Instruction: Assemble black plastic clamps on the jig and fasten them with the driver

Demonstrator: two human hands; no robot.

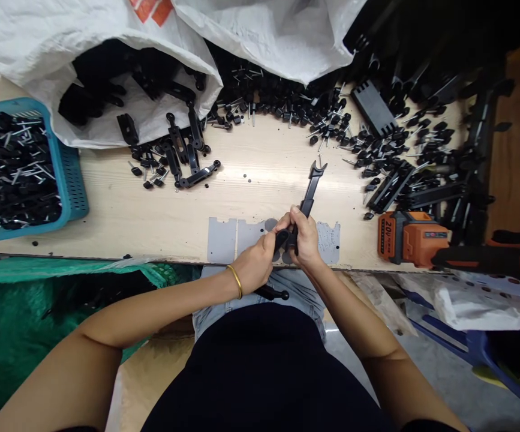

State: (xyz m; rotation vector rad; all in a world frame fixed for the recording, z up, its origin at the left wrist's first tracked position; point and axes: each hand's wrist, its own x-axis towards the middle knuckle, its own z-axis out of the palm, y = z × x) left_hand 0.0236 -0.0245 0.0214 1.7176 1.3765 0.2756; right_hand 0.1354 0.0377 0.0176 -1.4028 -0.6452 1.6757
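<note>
Two hands are shown joined at the near edge of the table [152, 216]. The left hand [256, 265] is clenched on a black knob [282, 239]; the right hand [305, 240] is wrapped around the lower end of a black bar [310, 187], whose forked tip is pointed away beyond the fingertips [295, 215]. Grey plates [222, 239] are laid beneath the fingers. A drill [410, 239] is placed to their right, a blue basket [73, 180] far to their left, loose black parts [313, 111] beyond.

Black top, jeans [286, 288], gold bangle [235, 281]
</note>
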